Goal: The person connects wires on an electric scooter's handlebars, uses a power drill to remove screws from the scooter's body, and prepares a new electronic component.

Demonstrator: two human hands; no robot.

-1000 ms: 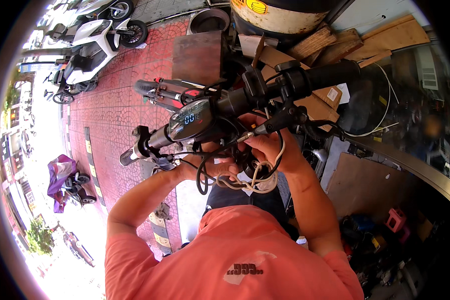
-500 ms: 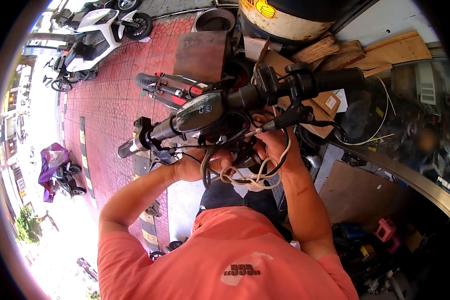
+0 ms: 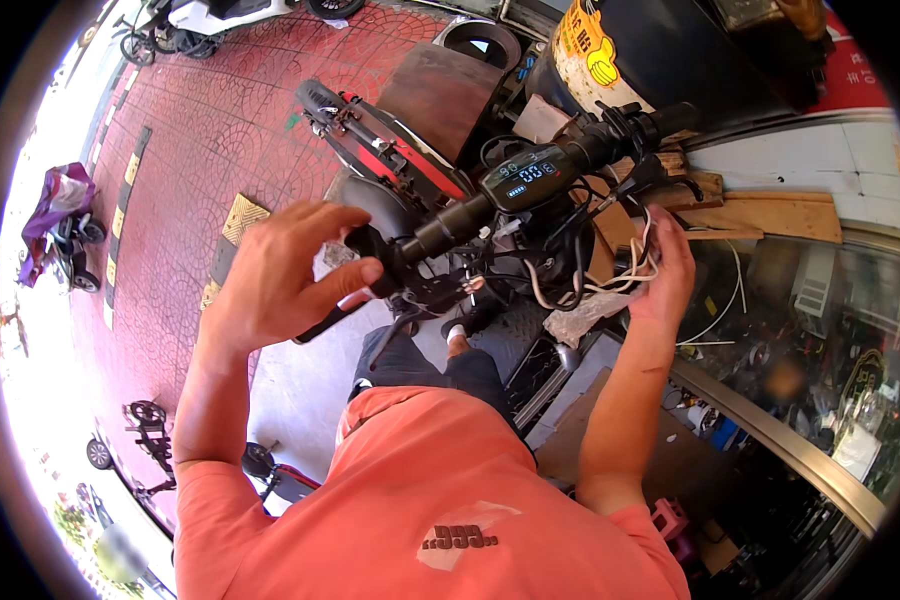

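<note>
A black scooter handlebar (image 3: 450,230) slants across in front of me, its lit display (image 3: 523,180) near the middle. At its left end, my left hand (image 3: 280,275) has thumb and fingers spread on either side of a black control clamp (image 3: 372,258); whether they touch it I cannot tell. To the right, my right hand (image 3: 667,270) curls its fingers around looped white cable (image 3: 638,262). Beside that hand hangs a crumpled clear plastic wrapping (image 3: 582,318). Black cables (image 3: 575,265) dangle below the bar, and its lower workings are partly hidden.
A red-and-black scooter (image 3: 400,150) stands beyond the bar, beside a rusty brown plate (image 3: 440,95). Farther back is a large black drum (image 3: 670,60). Wooden boards (image 3: 780,213) lie at the right, above a glass case with a metal edge (image 3: 790,440).
My left hand has left the cables under the bar and moved up to its left end. My right hand has moved right with the white cable. The view has shifted, and the bar appears steeper.
</note>
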